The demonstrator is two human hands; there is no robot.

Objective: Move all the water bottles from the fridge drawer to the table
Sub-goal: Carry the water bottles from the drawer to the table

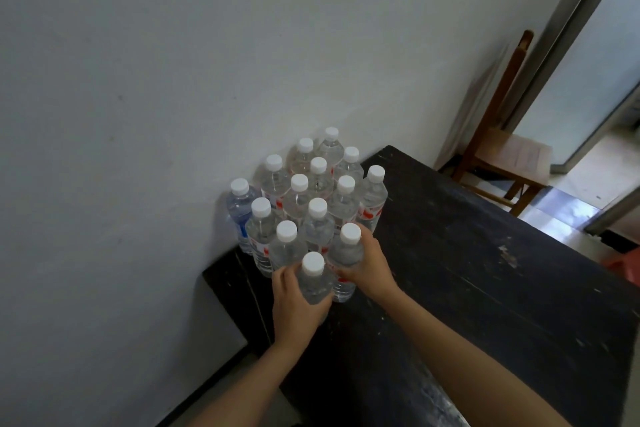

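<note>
Several clear water bottles with white caps (pixel 308 184) stand upright in a tight cluster on the dark table (pixel 467 270), against the wall. One at the cluster's left (pixel 239 204) is bluish. My left hand (pixel 294 302) grips the nearest bottle (pixel 313 279) around its body. My right hand (pixel 369 263) grips the bottle (pixel 348 253) just right of it. Both held bottles are upright at the front of the cluster; whether their bases touch the table is hidden. The fridge drawer is out of view.
A white wall (pixel 173 80) runs along the table's left side. A wooden chair (pixel 502 149) stands beyond the table's far end, beside a glass door (pixel 595 62). The tabletop right of the bottles is bare, scuffed wood. Something red (pixel 627 265) shows past the right edge.
</note>
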